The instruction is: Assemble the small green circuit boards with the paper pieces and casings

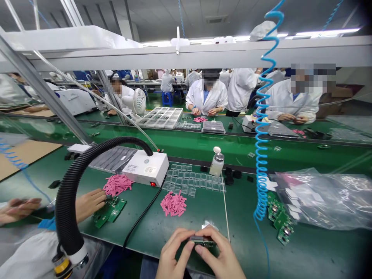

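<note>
My left hand [176, 250] and my right hand [214, 248] pinch a small circuit board [205, 244] between thumbs and fingertips at the front edge of the bench. A dark, flat part lies along the top of the board, partly covered by my fingers. Just beyond my fingers is a small piece of clear film [209, 224]. A heap of pink strips [173, 204] lies on the green bench ahead of my left hand. Behind it, rows of clear square pieces [193, 180] are laid out.
A white box [148, 167] with a black hose [69, 186] stands left. A dispenser bottle [217, 163] stands at the back. Right are a blue coiled hose [260, 186], green circuit boards [280, 221] and a plastic bag [328, 197]. A co-worker's hand [90, 203] rests near more boards at left.
</note>
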Demonstrator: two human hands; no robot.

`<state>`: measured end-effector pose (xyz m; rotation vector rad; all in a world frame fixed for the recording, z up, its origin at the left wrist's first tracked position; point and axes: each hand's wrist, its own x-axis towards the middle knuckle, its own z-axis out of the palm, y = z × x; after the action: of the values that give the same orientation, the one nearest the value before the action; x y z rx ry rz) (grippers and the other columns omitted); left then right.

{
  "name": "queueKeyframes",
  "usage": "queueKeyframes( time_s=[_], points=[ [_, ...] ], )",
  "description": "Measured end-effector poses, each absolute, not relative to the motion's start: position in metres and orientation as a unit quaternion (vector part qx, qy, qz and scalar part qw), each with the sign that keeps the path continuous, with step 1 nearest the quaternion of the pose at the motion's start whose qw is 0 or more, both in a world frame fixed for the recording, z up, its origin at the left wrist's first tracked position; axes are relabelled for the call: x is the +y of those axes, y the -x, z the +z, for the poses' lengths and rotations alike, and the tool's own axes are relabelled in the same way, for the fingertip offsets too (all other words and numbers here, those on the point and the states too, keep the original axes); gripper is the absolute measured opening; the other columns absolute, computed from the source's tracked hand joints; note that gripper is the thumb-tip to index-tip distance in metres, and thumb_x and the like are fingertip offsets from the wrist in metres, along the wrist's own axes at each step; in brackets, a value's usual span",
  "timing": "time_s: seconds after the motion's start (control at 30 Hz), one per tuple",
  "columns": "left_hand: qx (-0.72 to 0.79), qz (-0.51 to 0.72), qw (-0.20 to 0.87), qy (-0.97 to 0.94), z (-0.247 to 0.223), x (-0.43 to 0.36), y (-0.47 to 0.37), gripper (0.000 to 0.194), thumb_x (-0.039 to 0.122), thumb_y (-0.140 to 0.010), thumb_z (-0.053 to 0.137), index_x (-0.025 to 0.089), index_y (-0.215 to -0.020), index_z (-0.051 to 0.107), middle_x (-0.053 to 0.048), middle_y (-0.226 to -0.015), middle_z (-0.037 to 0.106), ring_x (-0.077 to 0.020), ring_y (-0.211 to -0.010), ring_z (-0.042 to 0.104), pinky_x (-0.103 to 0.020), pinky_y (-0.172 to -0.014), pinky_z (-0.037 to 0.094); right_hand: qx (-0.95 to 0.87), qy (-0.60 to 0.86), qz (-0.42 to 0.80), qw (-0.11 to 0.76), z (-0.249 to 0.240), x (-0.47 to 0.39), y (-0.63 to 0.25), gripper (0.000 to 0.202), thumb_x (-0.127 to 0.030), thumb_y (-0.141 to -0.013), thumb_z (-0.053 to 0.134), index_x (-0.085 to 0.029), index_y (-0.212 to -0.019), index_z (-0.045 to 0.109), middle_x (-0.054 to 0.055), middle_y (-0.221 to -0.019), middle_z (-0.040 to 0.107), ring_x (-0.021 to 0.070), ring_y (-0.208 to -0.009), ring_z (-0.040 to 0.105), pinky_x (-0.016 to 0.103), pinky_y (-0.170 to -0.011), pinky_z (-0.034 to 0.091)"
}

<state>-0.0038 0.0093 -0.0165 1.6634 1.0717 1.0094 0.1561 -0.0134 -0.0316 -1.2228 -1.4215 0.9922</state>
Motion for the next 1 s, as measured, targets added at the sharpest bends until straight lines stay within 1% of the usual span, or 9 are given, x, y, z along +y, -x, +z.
queueKeyframes(
  time_s=[0.1,0.27,0.37,0.5,0.6,0.7,0.8,0.9,1.0],
  points=[
    [0.404,0.403,0.404,-0.715,-0.012,0.009,0.005,0.018,0.020,-0.086,0.054,0.024,-0.099,0.067,-0.003,-0.090,0.069,-0.0154,-0.085,0.065,-0.022,-0.076,0.051,-0.590,0.505,0.403,0.485,-0.032,-0.014,-0.157,0.016,-0.037,-0.085,0.059,-0.022,-0.089,0.063,0.002,-0.083,0.065,0.0179,-0.078,0.061,0.023,-0.070,0.045],
    [0.364,0.416,0.340,-0.761,-0.014,0.008,0.004,0.022,0.012,-0.085,0.054,0.024,-0.101,0.063,-0.002,-0.088,0.069,-0.0138,-0.080,0.066,-0.020,-0.072,0.052,-0.614,0.487,0.378,0.493,-0.028,-0.016,-0.159,0.028,-0.049,-0.087,0.054,-0.022,-0.089,0.062,0.003,-0.081,0.064,0.0176,-0.075,0.060,0.023,-0.065,0.045],
    [0.358,0.420,0.307,-0.775,-0.015,0.007,0.004,0.026,0.010,-0.084,0.055,0.023,-0.105,0.062,-0.004,-0.091,0.070,-0.0148,-0.081,0.066,-0.022,-0.072,0.052,-0.616,0.482,0.363,0.506,-0.026,-0.016,-0.159,0.027,-0.047,-0.090,0.051,-0.022,-0.088,0.061,0.003,-0.081,0.064,0.0169,-0.075,0.060,0.023,-0.067,0.044],
    [0.353,0.426,0.291,-0.781,-0.010,0.004,0.005,0.025,0.010,-0.083,0.056,0.022,-0.103,0.064,-0.005,-0.088,0.070,-0.0158,-0.078,0.065,-0.023,-0.070,0.052,-0.618,0.468,0.357,0.521,-0.028,-0.017,-0.157,0.024,-0.042,-0.091,0.050,-0.022,-0.084,0.060,0.002,-0.077,0.062,0.0161,-0.072,0.059,0.023,-0.066,0.044],
    [0.382,0.418,0.333,-0.754,-0.007,0.004,0.003,0.020,0.017,-0.084,0.056,0.023,-0.100,0.068,-0.005,-0.083,0.070,-0.0167,-0.075,0.065,-0.024,-0.068,0.052,-0.605,0.477,0.375,0.515,-0.033,-0.018,-0.155,0.022,-0.040,-0.090,0.051,-0.021,-0.083,0.061,0.003,-0.077,0.061,0.0171,-0.073,0.058,0.024,-0.067,0.044],
    [0.456,0.390,0.428,-0.676,-0.008,0.006,-0.001,0.021,0.029,-0.085,0.055,0.021,-0.095,0.071,-0.005,-0.080,0.068,-0.0171,-0.069,0.063,-0.024,-0.063,0.052,-0.562,0.517,0.423,0.488,-0.035,-0.016,-0.154,0.023,-0.040,-0.089,0.051,-0.020,-0.081,0.059,0.002,-0.077,0.060,0.0177,-0.074,0.058,0.025,-0.068,0.043],
    [0.497,0.381,0.494,-0.603,-0.013,0.009,-0.006,0.026,0.040,-0.081,0.058,0.020,-0.088,0.073,-0.005,-0.077,0.068,-0.0167,-0.062,0.060,-0.024,-0.059,0.051,-0.541,0.538,0.469,0.444,-0.031,-0.014,-0.154,0.015,-0.034,-0.081,0.059,-0.021,-0.086,0.057,0.002,-0.081,0.061,0.0190,-0.079,0.059,0.026,-0.072,0.044],
    [0.505,0.394,0.531,-0.555,-0.015,0.010,-0.009,0.028,0.044,-0.077,0.062,0.019,-0.082,0.074,-0.002,-0.067,0.065,-0.0145,-0.055,0.056,-0.024,-0.057,0.050,-0.542,0.559,0.477,0.408,-0.027,-0.014,-0.154,0.018,-0.022,-0.071,0.062,-0.020,-0.088,0.056,0.002,-0.084,0.063,0.0196,-0.080,0.060,0.026,-0.072,0.043],
    [0.502,0.387,0.560,-0.533,-0.012,0.011,-0.010,0.029,0.044,-0.075,0.063,0.018,-0.081,0.074,0.001,-0.062,0.060,-0.0124,-0.052,0.052,-0.024,-0.056,0.047,-0.536,0.562,0.470,0.420,-0.029,-0.015,-0.153,0.017,-0.019,-0.069,0.059,-0.019,-0.086,0.056,0.002,-0.082,0.063,0.0198,-0.077,0.060,0.027,-0.071,0.043]
  ],
)
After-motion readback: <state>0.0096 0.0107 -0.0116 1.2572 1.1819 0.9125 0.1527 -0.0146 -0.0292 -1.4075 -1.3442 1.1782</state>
